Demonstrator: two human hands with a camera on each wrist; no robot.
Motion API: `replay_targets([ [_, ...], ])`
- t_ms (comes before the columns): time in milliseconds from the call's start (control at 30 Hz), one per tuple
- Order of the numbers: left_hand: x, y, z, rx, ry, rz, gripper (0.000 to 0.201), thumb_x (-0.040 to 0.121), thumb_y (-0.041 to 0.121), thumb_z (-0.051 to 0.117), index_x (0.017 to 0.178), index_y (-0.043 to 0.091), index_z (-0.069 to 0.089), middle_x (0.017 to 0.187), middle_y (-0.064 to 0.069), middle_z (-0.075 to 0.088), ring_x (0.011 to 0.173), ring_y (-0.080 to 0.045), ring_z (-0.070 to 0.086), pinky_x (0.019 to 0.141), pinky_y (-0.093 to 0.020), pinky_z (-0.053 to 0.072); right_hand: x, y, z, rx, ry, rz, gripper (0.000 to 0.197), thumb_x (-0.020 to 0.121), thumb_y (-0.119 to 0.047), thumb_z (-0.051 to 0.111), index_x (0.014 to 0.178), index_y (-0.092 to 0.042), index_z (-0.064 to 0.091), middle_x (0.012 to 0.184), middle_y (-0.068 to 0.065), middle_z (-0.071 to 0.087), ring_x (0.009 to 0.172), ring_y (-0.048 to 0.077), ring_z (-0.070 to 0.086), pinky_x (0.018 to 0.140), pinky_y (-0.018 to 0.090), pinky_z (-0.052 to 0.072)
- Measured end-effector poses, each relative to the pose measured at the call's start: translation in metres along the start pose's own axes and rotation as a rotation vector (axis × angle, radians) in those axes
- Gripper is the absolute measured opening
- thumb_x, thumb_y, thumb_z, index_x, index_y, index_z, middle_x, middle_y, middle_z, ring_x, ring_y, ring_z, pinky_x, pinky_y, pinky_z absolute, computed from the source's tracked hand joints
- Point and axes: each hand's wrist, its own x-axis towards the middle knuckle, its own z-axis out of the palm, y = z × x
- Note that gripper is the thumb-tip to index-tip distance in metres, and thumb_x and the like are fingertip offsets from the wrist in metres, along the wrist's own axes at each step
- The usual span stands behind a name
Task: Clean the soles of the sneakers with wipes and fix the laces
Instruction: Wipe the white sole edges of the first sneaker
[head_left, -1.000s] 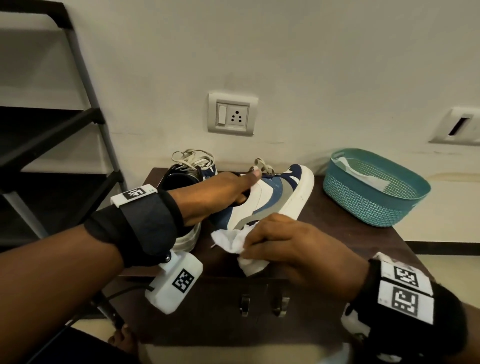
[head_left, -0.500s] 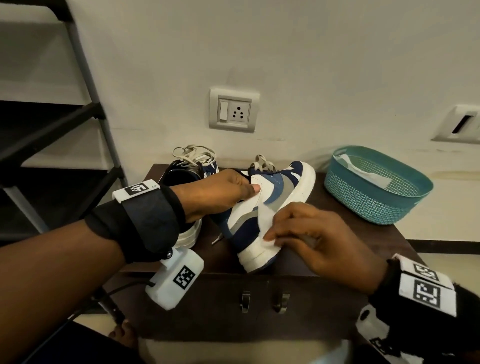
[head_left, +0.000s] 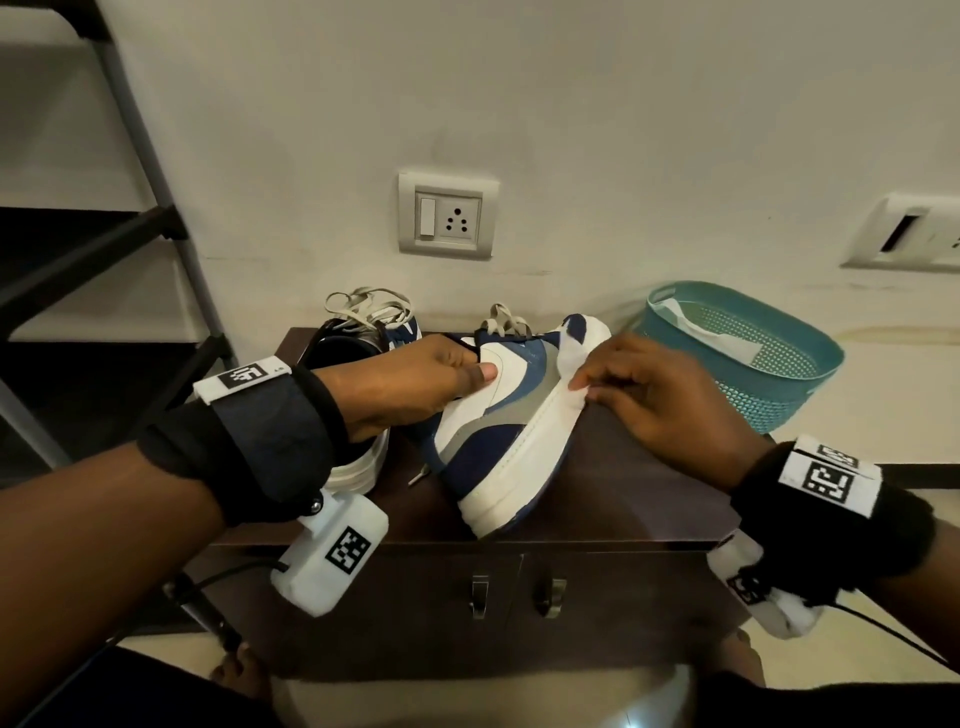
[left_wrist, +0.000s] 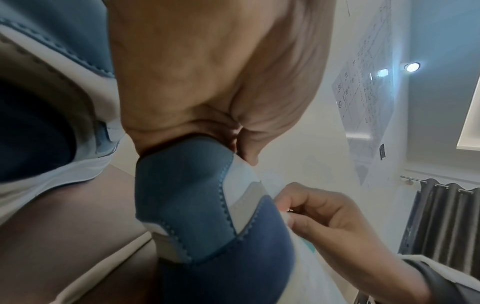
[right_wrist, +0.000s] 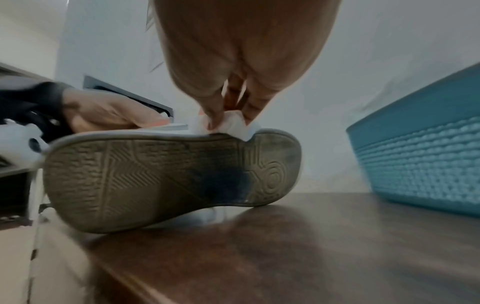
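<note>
Since the earlier frames the white wipe (head_left: 571, 358) has been carried from the heel end of the tilted sneaker (head_left: 498, 415) up along its white midsole to the toe end, and the sneaker has been tipped further onto its side. The navy, grey and white upper is turned toward the person; the worn, dark-smudged outsole (right_wrist: 168, 181) faces the teal basket (head_left: 769, 364). The left hand (head_left: 415, 384) is clamped on the collar, thumb pressed flat on the white side panel. The right hand (head_left: 660, 400) is pinched on the wipe against the sole edge. The heel rests near the front edge of the brown bench (head_left: 639, 483); bare bench lies between sneaker and basket. The second sneaker (head_left: 358, 358) stands at the back left corner.
</note>
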Motion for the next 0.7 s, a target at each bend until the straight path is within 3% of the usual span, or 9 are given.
replay_targets([
  [67, 0.002, -0.003, -0.002, -0.002, 0.013, -0.006, 0.044, 0.107, 0.031, 0.049, 0.118, -0.009, 0.064, 0.118, -0.028, 0.070, 0.117, -0.047, 0.063, 0.109, -0.060, 0.045, -0.007, -0.022, 0.007, 0.106, -0.106, -0.099, 0.018, 0.088, -0.002, 0.072, 0.099, -0.015, 0.077, 0.104, -0.005, 0.068, 0.099, 0.010, 0.065, 0.088, 0.022, 0.051],
  [167, 0.002, -0.003, -0.002, 0.001, 0.003, 0.008, 0.050, 0.105, 0.035, 0.052, 0.118, -0.012, 0.061, 0.121, -0.034, 0.065, 0.115, -0.047, 0.063, 0.109, -0.062, 0.043, -0.007, -0.031, 0.006, 0.210, -0.218, -0.195, 0.016, 0.088, -0.003, 0.073, 0.101, -0.013, 0.077, 0.104, -0.002, 0.069, 0.098, 0.016, 0.068, 0.087, 0.027, 0.054],
  [300, 0.001, 0.001, 0.000, 0.009, -0.002, -0.001, 0.074, 0.085, 0.051, 0.057, 0.119, -0.014, 0.058, 0.121, -0.038, 0.060, 0.108, -0.049, 0.063, 0.109, -0.065, 0.041, 0.015, 0.002, -0.001, 0.169, -0.020, 0.056, 0.015, 0.087, -0.003, 0.072, 0.096, -0.013, 0.078, 0.096, 0.000, 0.070, 0.086, 0.013, 0.068, 0.081, 0.032, 0.056],
  [367, 0.004, -0.002, -0.001, 0.015, 0.000, 0.001, 0.065, 0.094, 0.049, 0.057, 0.118, -0.012, 0.060, 0.119, -0.035, 0.063, 0.105, -0.040, 0.066, 0.109, -0.064, 0.042, 0.026, 0.016, -0.005, 0.059, 0.075, 0.184, 0.012, 0.088, -0.010, 0.071, 0.093, -0.019, 0.077, 0.093, -0.006, 0.070, 0.086, 0.008, 0.066, 0.081, 0.025, 0.052],
  [467, 0.006, -0.005, -0.003, 0.024, 0.020, -0.005, 0.044, 0.106, 0.033, 0.050, 0.115, -0.006, 0.067, 0.114, -0.024, 0.072, 0.113, -0.041, 0.066, 0.108, -0.057, 0.046, 0.029, 0.015, -0.005, -0.038, 0.097, 0.246, 0.014, 0.090, -0.009, 0.069, 0.094, -0.021, 0.075, 0.092, -0.008, 0.069, 0.086, 0.010, 0.064, 0.077, 0.016, 0.048],
  [533, 0.005, -0.005, -0.003, 0.019, 0.028, -0.002, 0.049, 0.104, 0.037, 0.052, 0.116, -0.009, 0.065, 0.116, -0.028, 0.070, 0.111, -0.042, 0.067, 0.108, -0.060, 0.046, 0.020, -0.002, 0.001, -0.004, 0.025, 0.163, 0.016, 0.089, -0.005, 0.069, 0.095, -0.019, 0.076, 0.093, -0.007, 0.068, 0.083, 0.008, 0.065, 0.075, 0.013, 0.047],
  [700, 0.005, -0.008, -0.006, 0.007, 0.026, 0.000, 0.042, 0.107, 0.028, 0.050, 0.116, -0.009, 0.066, 0.115, -0.024, 0.072, 0.114, -0.044, 0.066, 0.107, -0.057, 0.048, -0.012, -0.047, 0.006, 0.199, -0.259, -0.168, 0.019, 0.088, -0.001, 0.072, 0.100, -0.014, 0.077, 0.102, -0.005, 0.069, 0.096, 0.012, 0.068, 0.085, 0.026, 0.054],
])
